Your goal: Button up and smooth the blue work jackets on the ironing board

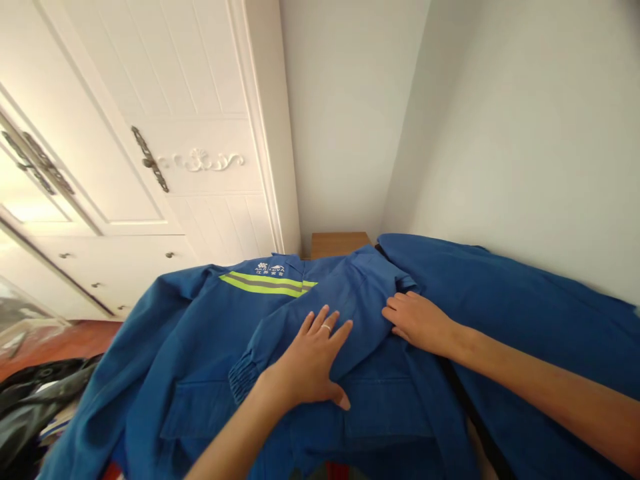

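Note:
A blue work jacket (210,340) lies spread out in front of me, with a yellow-green and grey reflective stripe (263,285) and white lettering on its chest. One sleeve (305,327) is folded across the front, its elastic cuff (243,377) toward the lower left. My left hand (315,363) rests flat on that sleeve, fingers spread, a ring on one finger. Near the jacket's right shoulder, my right hand (413,320) has its fingers curled around the edge of the sleeve fabric. Its fingertips are partly hidden by the cloth.
More blue cloth (505,313) lies at the right against the pale wall (520,133). A white wardrobe (210,87) with metal handles stands at the back left. A wooden surface (340,245) shows behind the collar. Dark items (35,407) are heaped at the lower left.

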### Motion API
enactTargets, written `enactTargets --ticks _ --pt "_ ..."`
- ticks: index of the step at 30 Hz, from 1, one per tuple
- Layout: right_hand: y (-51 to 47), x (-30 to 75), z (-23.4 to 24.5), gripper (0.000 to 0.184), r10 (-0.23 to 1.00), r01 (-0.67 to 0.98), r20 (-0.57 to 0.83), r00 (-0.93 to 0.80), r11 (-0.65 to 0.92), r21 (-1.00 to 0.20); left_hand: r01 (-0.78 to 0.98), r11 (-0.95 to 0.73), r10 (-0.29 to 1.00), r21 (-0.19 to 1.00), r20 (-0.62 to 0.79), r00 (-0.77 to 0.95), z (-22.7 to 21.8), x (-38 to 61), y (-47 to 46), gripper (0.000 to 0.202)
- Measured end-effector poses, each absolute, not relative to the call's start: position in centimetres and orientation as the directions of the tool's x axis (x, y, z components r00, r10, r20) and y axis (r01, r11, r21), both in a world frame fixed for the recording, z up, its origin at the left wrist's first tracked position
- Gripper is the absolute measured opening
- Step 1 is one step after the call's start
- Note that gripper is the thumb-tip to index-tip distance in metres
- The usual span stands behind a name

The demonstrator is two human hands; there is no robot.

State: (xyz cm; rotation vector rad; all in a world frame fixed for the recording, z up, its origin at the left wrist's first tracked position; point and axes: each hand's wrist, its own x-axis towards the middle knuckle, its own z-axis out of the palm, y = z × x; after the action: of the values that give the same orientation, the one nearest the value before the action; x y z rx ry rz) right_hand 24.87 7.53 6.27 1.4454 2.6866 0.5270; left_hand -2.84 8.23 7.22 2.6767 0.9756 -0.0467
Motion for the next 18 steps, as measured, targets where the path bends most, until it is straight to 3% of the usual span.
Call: enactTargets --ticks 3,7,8,14,18 --pt "6.9 24.1 6.4 0.02 0.814 0.8 0.139 -0.565 0.497 0.337 0.694 -0.687 0.711 0.215 0.005 0.703 5.6 -3.7 5.9 0.098" --pt "6.6 24.7 7.4 0.024 0.833 0.829 0.214 -0.51 0.409 0.382 0.763 -0.616 0.787 0.198 0.121 0.605 5.9 -5.6 4.8 0.024" --pt "6.7 25.1 7.6 0.021 0.846 0.846 0.242 -0.475 0.365 0.388 0.783 -0.589 0.808 0.199 0.147 0.571 6.2 -6.1 4.7 0.013" --pt "8.0 27.0 8.3 0.013 0.866 0.911 0.388 -0.316 0.164 0.378 0.885 -0.369 0.905 0.286 0.326 0.272 8.3 -8.4 3.8 0.028" --pt "9.0 27.3 8.3 0.011 0.83 0.889 0.436 -0.347 0.144 0.434 0.945 -0.222 0.928 0.241 0.349 0.129 9.2 -9.0 3.7 0.037"
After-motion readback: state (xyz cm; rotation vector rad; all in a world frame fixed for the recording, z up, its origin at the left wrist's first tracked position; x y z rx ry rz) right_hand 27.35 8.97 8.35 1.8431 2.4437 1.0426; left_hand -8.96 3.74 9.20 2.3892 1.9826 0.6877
